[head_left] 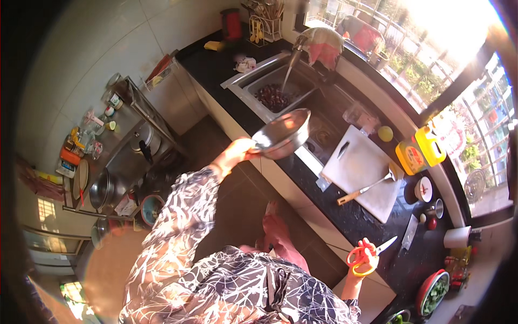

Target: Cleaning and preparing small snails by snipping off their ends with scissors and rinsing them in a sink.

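Observation:
My left hand [239,150] grips the rim of a shiny metal bowl [283,137], held tilted over the front edge of the sink [234,82]. Loops of kitchen scissors [386,245] with orange-yellow handles are around the fingers of my right hand [366,254], above the counter's front edge, blades pointing away to the right. From the faucet [298,46] a stream of water runs into the left basin, where dark reddish pieces [272,98] lie. A white cutting board [352,162] carries a wooden-handled utensil [366,188] and a small dark-handled tool [343,150].
A yellow jug [419,152], a round pale-green fruit [385,133] and a small white bowl [423,189] line the window side. Green leaves fill a red-rimmed bowl [434,292] at lower right. Behind my left arm stands a metal rack [133,105] with pots and jars.

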`<state>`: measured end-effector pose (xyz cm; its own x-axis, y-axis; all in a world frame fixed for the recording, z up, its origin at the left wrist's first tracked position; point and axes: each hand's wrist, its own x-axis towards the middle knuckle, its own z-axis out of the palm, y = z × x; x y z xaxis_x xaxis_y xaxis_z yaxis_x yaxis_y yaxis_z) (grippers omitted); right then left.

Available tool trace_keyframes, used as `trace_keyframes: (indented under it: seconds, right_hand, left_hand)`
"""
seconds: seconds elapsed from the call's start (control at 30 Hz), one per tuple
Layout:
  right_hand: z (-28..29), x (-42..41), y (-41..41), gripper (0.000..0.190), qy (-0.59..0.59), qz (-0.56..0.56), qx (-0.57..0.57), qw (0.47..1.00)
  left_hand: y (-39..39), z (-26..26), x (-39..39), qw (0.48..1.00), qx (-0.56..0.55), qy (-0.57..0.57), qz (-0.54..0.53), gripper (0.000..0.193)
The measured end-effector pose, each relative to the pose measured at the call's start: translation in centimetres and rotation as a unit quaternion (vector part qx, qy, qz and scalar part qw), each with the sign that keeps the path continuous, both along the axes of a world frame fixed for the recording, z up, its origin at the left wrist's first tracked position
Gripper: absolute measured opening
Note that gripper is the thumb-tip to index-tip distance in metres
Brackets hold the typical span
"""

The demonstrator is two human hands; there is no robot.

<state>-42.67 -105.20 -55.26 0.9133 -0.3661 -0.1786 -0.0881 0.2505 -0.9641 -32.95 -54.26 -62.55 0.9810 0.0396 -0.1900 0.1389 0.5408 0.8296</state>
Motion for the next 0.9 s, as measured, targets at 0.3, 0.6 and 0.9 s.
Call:
trace_keyframes:
  seconds: [0.3, 0.6, 0.9]
  right_hand:
    - [-0.6, 12.5, 11.2, 0.032, -0.018, 0.078, 0.09, 0.993]
    - [-0.4, 22.5, 20.1, 0.033, 0.048, 0.151, 0.059, 0.986]
    - [-3.0, 27.5, 30.1, 0.028, 0.075, 0.101, 0.068, 0.99]
  left_hand:
    - [-6.6, -7.0, 20.2, 0.92, -0.241, 0.217, -0.219, 0.021]
    - [7.2, -8.1, 21.0, 0.973, 0.057, 0.225, 0.001, 0.025]
    - [30.5, -8.0, 21.8, 0.901, 0.32, 0.236, 0.175, 0.036]
